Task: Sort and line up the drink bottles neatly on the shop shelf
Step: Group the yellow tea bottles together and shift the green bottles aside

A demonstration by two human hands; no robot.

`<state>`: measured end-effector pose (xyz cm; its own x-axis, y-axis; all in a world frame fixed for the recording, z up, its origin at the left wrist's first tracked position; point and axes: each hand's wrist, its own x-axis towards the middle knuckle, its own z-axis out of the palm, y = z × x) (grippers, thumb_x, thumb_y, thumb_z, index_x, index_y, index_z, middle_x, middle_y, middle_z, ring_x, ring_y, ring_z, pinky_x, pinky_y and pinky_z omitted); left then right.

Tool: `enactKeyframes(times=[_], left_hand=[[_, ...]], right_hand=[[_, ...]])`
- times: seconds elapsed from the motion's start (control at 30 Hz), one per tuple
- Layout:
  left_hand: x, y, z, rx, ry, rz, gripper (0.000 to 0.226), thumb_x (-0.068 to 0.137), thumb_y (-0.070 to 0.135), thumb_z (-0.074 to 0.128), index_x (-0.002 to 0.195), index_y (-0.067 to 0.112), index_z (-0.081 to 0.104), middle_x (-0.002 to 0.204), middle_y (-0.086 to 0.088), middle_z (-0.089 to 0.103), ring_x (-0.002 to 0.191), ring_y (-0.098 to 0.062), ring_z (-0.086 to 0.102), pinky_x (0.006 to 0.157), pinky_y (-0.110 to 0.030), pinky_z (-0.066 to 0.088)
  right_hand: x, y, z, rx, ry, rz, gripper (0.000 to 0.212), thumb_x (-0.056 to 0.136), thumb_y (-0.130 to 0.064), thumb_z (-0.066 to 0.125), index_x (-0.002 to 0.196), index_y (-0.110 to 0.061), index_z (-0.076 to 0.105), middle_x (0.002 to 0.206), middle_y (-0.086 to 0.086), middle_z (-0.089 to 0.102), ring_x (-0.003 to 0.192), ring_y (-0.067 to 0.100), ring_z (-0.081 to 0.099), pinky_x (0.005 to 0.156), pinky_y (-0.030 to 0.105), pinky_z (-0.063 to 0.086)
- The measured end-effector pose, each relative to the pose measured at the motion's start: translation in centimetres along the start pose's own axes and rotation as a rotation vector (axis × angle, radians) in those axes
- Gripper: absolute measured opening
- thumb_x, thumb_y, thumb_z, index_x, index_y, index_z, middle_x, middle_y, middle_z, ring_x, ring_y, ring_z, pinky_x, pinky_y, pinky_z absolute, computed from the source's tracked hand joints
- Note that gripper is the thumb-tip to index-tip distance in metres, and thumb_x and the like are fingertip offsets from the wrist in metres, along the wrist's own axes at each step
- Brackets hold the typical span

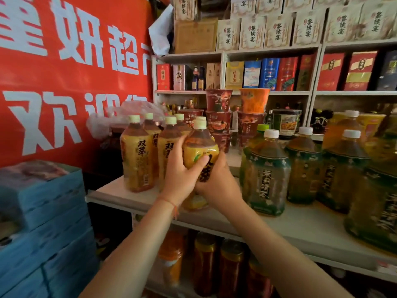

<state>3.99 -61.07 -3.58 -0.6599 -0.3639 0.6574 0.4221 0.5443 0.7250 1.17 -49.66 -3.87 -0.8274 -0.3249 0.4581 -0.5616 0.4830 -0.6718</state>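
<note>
both hands grip one yellow-label tea bottle at the front part of the white shelf. the left hand wraps the label from the near left side, thumb across the front and fingers curled round the left flank. the right hand closes on the lower right of the label from the opposite side. each hand is closed firmly on the bottle and holds nothing else. the bottle tilts slightly — cap leaning toward the far side. whether its base touches the shelf cannot be told, since the hands and wrists cover it.

directly beyond and to the left of the left hand stands the yellow-label group, several matching bottles packed close, caps roughly level. to the right of the right hand, across a bare gap of shelf, stands a row of green-label bottles. beyond the hands, stacked noodle cups fill the back of the shelf.

step in hand, as judged: placing or straightening this bottle at the right end of its matching group. the next move calls for bringing it upright, seating the base flat just beside the nearest matching bottle, and turning the label to face front — without knocking the packed neighbours.
</note>
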Motion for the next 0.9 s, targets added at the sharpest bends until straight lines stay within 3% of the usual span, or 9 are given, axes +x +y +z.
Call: enactKeyframes(times=[0.13,0.23,0.37,0.47,0.57,0.63,0.7,0.83,0.9], left_hand=[[0.7,-1.1,-1.1,0.365,0.119,0.139,0.076,0.085,0.057,0.065,0.148,0.019,0.045,0.136,-0.008,0.044,0.131,-0.022,0.039,0.108,-0.024,0.028],[0.8,-1.9,-1.8,0.322,0.097,0.173,0.077,0.087,0.056,0.064,0.151,0.019,0.041,0.136,-0.007,0.042,0.131,-0.021,0.04,0.106,-0.023,0.03],[0.5,-2.6,-1.6,0.302,0.079,0.194,0.077,0.091,0.054,0.056,0.154,0.014,0.035,0.139,-0.01,0.043,0.132,-0.021,0.041,0.105,-0.023,0.031],[-0.4,-1.6,-1.0,0.41,0.236,0.265,0.067,0.094,0.041,0.057,0.149,0.008,0.041,0.141,-0.017,0.045,0.132,-0.03,0.042,0.109,-0.038,0.039],[-2.1,0.3,0.7,0.41,0.369,0.588,0.044,0.09,0.009,0.061,0.133,0.002,0.056,0.132,-0.021,0.055,0.127,-0.034,0.051,0.11,-0.047,0.041],[-3.1,1.7,2.3,0.282,0.223,0.666,0.033,0.09,0.006,0.061,0.122,0.003,0.063,0.12,-0.014,0.062,0.116,-0.027,0.058,0.103,-0.04,0.046],[-3.7,3.0,3.7,0.197,0.03,0.547,0.033,0.09,0.009,0.061,0.123,0.005,0.061,0.118,-0.008,0.061,0.112,-0.019,0.057,0.099,-0.034,0.05],[-3.6,4.7,7.0,0.065,-0.407,-0.022,0.076,0.086,0.029,0.077,0.148,0.021,0.034,0.13,0.009,0.043,0.12,-0.007,0.043,0.087,-0.013,0.04],[-3.5,4.7,8.5,-0.023,-0.514,-0.149,0.087,0.078,0.03,0.085,0.147,0.025,0.032,0.13,0.01,0.051,0.119,-0.011,0.052,0.084,-0.02,0.044]], right_hand=[[0.8,-0.9,0.6,-0.103,0.012,0.045,0.086,0.075,-0.044,0.079,0.134,-0.015,0.024,0.127,0.005,0.05,0.095,0.026,0.062,0.067,0.038,0.053],[0.7,-1.5,1.3,-0.191,0.085,0.016,0.075,0.078,-0.04,0.078,0.127,-0.013,0.028,0.118,0.005,0.053,0.082,0.021,0.059,0.06,0.034,0.051],[0.3,-1.9,1.1,-0.18,0.072,0.018,0.072,0.081,-0.039,0.077,0.129,-0.012,0.031,0.119,0.005,0.054,0.091,0.023,0.064,0.068,0.037,0.058],[-0.3,-1.7,-1.1,-0.313,-0.007,-0.01,0.053,0.088,-0.039,0.07,0.128,-0.014,0.045,0.117,0.001,0.059,0.096,0.019,0.063,0.073,0.032,0.056],[-1.3,-1.5,-4.5,-0.566,0.446,-0.288,0.02,0.093,-0.023,0.063,0.11,-0.013,0.064,0.107,0.001,0.06,0.092,0.018,0.058,0.07,0.028,0.051],[-1.9,-1.0,-6.5,-0.58,0.796,-0.328,0.029,0.088,-0.017,0.065,0.116,-0.01,0.061,0.112,0.009,0.058,0.1,0.024,0.055,0.079,0.034,0.047],[-1.9,0.1,-8.0,-0.544,0.851,-0.18,0.052,0.089,-0.029,0.065,0.134,-0.009,0.048,0.127,0.015,0.052,0.115,0.029,0.05,0.089,0.04,0.047],[-1.7,3.3,-10.0,-0.239,0.432,0.249,0.1,0.08,-0.056,0.074,0.152,-0.014,0.019,0.149,0.012,0.037,0.135,0.029,0.043,0.101,0.042,0.047],[-1.5,4.7,-10.6,-0.151,0.323,0.258,0.104,0.076,-0.057,0.077,0.153,-0.016,0.02,0.149,0.008,0.039,0.136,0.026,0.044,0.102,0.039,0.046]])
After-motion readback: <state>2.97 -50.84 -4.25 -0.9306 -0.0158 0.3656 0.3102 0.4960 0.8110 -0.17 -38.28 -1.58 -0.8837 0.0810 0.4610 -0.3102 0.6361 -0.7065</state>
